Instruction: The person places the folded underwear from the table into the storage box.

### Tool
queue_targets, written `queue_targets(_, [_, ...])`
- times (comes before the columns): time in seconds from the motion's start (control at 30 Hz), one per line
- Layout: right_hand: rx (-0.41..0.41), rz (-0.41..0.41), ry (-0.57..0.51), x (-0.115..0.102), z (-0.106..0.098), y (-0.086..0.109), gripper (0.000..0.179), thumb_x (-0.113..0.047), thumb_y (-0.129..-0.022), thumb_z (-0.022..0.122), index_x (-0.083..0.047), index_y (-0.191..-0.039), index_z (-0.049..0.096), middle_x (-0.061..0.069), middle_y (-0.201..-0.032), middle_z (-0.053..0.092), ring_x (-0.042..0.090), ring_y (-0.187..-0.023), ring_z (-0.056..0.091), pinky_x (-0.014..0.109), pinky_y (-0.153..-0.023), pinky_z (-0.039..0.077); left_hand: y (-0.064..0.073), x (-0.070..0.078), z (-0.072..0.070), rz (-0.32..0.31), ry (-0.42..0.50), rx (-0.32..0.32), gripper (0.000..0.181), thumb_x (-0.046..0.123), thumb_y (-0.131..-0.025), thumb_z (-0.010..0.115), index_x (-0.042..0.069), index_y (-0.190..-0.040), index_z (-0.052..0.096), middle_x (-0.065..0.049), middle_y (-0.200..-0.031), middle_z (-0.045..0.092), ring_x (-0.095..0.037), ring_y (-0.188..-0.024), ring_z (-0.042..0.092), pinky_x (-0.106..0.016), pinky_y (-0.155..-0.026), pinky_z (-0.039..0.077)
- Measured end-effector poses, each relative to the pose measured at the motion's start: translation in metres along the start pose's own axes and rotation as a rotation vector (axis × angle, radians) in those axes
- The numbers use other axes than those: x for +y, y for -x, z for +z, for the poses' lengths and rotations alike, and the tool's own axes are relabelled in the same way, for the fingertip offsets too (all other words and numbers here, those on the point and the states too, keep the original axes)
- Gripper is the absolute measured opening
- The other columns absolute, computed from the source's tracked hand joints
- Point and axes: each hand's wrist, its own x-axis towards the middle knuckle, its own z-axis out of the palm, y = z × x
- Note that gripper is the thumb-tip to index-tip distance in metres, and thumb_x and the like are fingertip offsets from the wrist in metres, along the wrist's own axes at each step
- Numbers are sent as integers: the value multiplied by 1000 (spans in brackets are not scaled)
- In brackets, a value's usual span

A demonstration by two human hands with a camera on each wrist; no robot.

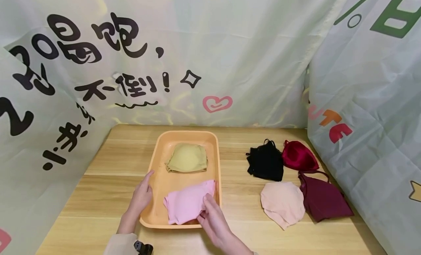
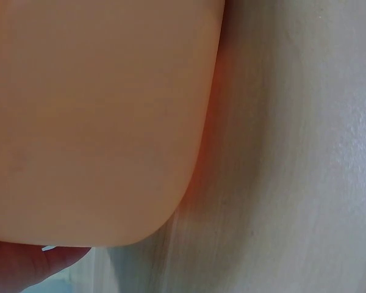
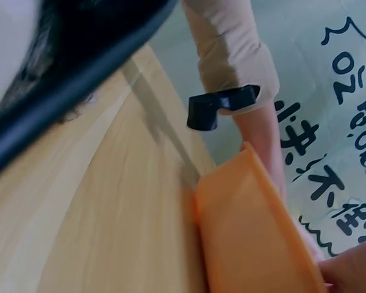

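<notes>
A folded pink garment [image 1: 185,203] lies in the near half of the orange tray [image 1: 158,182]. My right hand [image 1: 215,222] pinches its right side close to the tray's near right corner. On the left, my left hand [image 1: 140,196] holds the tray's rim, with a finger lying along the edge. In the left wrist view, part of that hand [image 2: 33,265] shows at the rim beside the tray's outer wall [image 2: 97,122]. A folded khaki garment [image 1: 187,158] with a rounded, padded top sits in the tray's far half.
Right of the tray lie a black strappy garment [image 1: 265,161], a dark red bra [image 1: 299,155], pale pink briefs [image 1: 283,203] and a maroon strapped garment [image 1: 323,196]. Printed cloth [image 1: 256,64] hangs behind and on both sides of the wooden table [image 1: 108,189].
</notes>
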Motion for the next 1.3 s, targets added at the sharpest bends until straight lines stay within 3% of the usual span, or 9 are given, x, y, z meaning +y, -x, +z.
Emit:
queue_targets(0.1, [-24,31,-16,-3,0,3,50,-32,-97,39,-2,-134,22,5,-106,40,19,-103,40,44,-104,28,0,1,0,7,-3,4,52,-10,-86,36,-3,-137,30,-35,-124,44,-19,-60,41,-30,-57,40])
queue_targets(0.17, [-41,46,-27,-6,0,6,45,-33,-97,39,-3,-128,27,4,-108,41,19,-102,40,42,-103,29,0,1,-1,5,-7,3,52,-10,-86,36,-3,-138,30,-35,-127,43,-22,-62,43,-32,-58,42])
queue_targets(0.3, [-71,74,-38,-10,-1,12,54,-33,-97,39,-2,-136,17,5,-114,40,19,-103,38,36,-99,32,0,2,-1,-5,-16,0,52,-9,-87,36,-3,-138,30,-35,-130,40,-28,-71,49,-39,-66,45])
queue_targets(0.37, [-85,84,-36,-11,-3,14,63,-32,-96,39,1,-140,7,14,-124,36,26,-112,36,41,-105,27,0,2,-1,-8,-18,-3,52,-9,-87,36,-3,-138,30,-35,-131,39,-27,-72,49,-39,-68,45])
queue_targets(0.5, [-102,108,-63,-13,-7,18,74,-29,-95,40,6,-139,-8,38,-139,-5,47,-130,6,53,-109,6,0,1,-1,-25,-7,-22,52,-8,-88,36,-2,-139,28,-35,-133,37,-22,-63,43,-36,-65,44])
queue_targets(0.6, [-97,116,-74,-14,-9,20,66,-28,-95,40,5,-137,0,40,-137,-17,47,-130,-1,50,-110,8,0,2,-1,-28,-5,-25,52,-8,-88,36,-2,-139,28,-35,-132,37,-20,-62,42,-33,-62,44])
queue_targets(0.8, [-91,55,25,-24,-14,23,67,-24,-95,40,5,-141,1,27,-137,18,26,-119,30,38,-106,26,0,1,0,-15,-11,-17,52,-9,-87,37,-3,-138,29,-35,-130,40,-21,-62,44,-31,-58,43])
queue_targets(0.97, [-65,-18,54,-34,-18,21,66,-18,-92,44,3,-142,8,7,-123,43,17,-112,42,31,-101,34,1,0,0,-3,-1,-17,52,-10,-87,36,-4,-138,29,-35,-128,41,-16,-55,39,-26,-54,41])
queue_targets(1.3, [87,-150,225,-47,-37,13,54,-18,-93,45,3,-138,23,0,-118,50,12,-106,48,31,-95,39,3,3,-1,9,27,-14,52,-10,-87,37,-3,-138,29,-33,-123,44,-8,-45,34,-21,-46,38])
